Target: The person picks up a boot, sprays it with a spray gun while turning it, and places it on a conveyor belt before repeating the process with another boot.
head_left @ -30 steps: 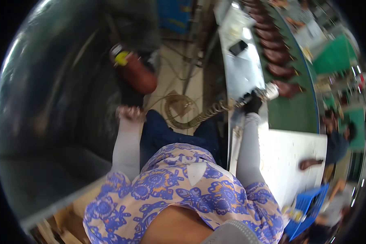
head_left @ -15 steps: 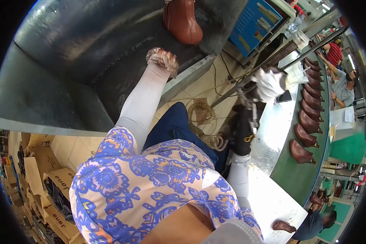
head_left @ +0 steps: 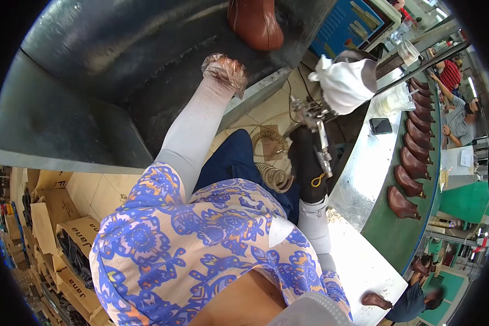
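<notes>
My left hand point(head_left: 224, 73), wrapped in crumpled clear plastic stained brown, reaches into a dark metal booth point(head_left: 92, 103). Its fingers look curled in; what they hold, if anything, is hidden. Just beyond it is a reddish-brown ankle boot point(head_left: 257, 27), cut off by the top of the view, with a gap between hand and boot. My right hand point(head_left: 305, 155), in a black covering, grips a metal spray gun point(head_left: 321, 136). White cloth point(head_left: 349, 84) is wrapped round the gun's cup. A yellow ring hangs at the gun's lower end.
A row of brown boots point(head_left: 413, 157) lines a green conveyor point(head_left: 388, 236) at the right. A phone point(head_left: 381, 126) lies on the metal ledge beside it. Coiled hose point(head_left: 274, 176) hangs near my legs. Cardboard boxes point(head_left: 76, 233) stand lower left. Other people work beyond the conveyor.
The spray gun has swung left and turned, so its body and cloth-covered cup show more clearly. The phone is now fully visible. My left hand and the boot sit slightly higher and further right.
</notes>
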`<state>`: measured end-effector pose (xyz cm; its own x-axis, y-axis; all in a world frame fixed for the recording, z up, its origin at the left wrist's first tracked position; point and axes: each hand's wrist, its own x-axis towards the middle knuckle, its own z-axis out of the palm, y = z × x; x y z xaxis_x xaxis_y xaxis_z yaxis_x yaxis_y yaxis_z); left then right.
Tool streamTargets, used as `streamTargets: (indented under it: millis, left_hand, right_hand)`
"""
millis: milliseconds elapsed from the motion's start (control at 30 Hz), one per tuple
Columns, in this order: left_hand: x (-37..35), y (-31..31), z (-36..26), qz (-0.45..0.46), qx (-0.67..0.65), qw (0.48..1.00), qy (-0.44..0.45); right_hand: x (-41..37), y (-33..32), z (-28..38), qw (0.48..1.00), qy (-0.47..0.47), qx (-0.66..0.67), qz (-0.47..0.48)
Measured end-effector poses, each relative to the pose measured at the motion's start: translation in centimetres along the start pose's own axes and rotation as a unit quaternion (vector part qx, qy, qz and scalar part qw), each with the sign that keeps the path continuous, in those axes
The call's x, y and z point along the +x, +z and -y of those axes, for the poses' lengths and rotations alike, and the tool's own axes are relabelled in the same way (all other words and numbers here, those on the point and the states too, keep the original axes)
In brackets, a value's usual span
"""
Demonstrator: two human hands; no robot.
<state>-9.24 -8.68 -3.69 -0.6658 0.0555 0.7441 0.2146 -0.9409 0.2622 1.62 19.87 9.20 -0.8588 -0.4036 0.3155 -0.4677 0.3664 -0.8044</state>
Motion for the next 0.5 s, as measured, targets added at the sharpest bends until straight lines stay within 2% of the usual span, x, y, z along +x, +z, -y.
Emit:
streamTargets:
  millis: [33,100,133,167,200,233,300,333,367,400,433,467,500]
  left_hand:
    - [0.0,0.0,-0.1,0.002,-0.002,1.0,-0.004]
    - [-0.3,-0.1,0.0,0.002,-0.002,1.0,-0.005]
    - [-0.4,-0.2,-0.1,0.001,-0.001,1.0,-0.007]
    - [-0.4,-0.3,0.0,-0.002,0.002,1.0,-0.01]
    - [-0.5,-0.2,-0.1,0.003,0.0,1.0,-0.009]
    - [-0.5,-0.3,-0.2,0.004,0.0,1.0,-0.011]
    - [-0.1,0.1,-0.3,0.003,-0.006,1.0,-0.015]
    - [0.0,0.3,-0.4,0.008,-0.009,0.999,-0.03]
    - [0.1,0.6,-0.4,0.012,-0.012,0.999,-0.045]
    - [0.0,0.8,-0.2,0.011,-0.013,0.999,-0.045]
    - [0.0,1.0,0.1,0.003,0.03,1.0,-0.003]
    - [0.0,1.2,0.3,-0.005,0.074,0.996,0.04]
    - [0.0,0.8,0.2,-0.005,0.061,0.998,0.029]
  right_hand:
    - [0.3,0.6,0.6,0.974,0.075,0.205,-0.059]
    - [-0.7,-0.2,0.6,0.978,0.106,0.176,0.02]
    - [-0.7,-0.4,0.5,0.999,-0.008,0.046,-0.013]
    - [-0.5,-0.6,0.7,0.988,-0.122,-0.085,-0.046]
    - [0.0,-0.9,1.8,0.998,0.064,-0.02,0.005]
    - [0.0,-0.9,1.8,0.999,0.051,-0.001,-0.019]
    - [-0.1,-0.3,3.6,0.951,0.253,0.172,-0.04]
    - [-1.5,0.1,0.4,0.994,-0.079,-0.046,-0.062]
    - [-1.8,1.8,4.2,0.967,0.106,0.156,-0.172]
    - [-2.1,1.8,2.3,0.973,0.061,0.167,-0.145]
    - [-2.5,1.4,0.3,0.977,0.016,0.179,-0.117]
    - [-2.0,0.2,1.1,0.977,0.017,0.18,-0.117]
    - [-1.2,-1.4,2.9,0.974,0.058,0.219,-0.026]
